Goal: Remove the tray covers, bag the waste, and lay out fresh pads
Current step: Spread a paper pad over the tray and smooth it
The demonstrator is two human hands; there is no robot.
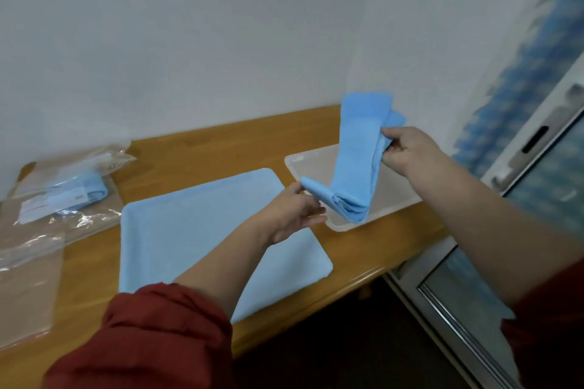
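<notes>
Both hands are apart, and each one holds the same folded pad. My right hand pinches its top part up in the air. My left hand pinches the low corner, just over the near edge of the clear tray. The pad is blue and still folded in many layers. Its bottom fold touches the tray or hangs just above it; I cannot tell which.

I think I am near the end of the job. The clear tray has no cover on it now, and it only needs this pad opened and laid flat inside. Just to the left, a flat blue pad is spread out already. It seems to sit in another tray, but I cannot see that tray under it.

Further left on the desk lies a plastic bag with more folded blue pads in it. Near it, by the desk edge, is a second bag. I cannot tell if the waste is in there.

Nothing stands in my way over the clear tray. It sits close to the right end of the desk, next to a glass door, so the open pad could hang over the edge there.
</notes>
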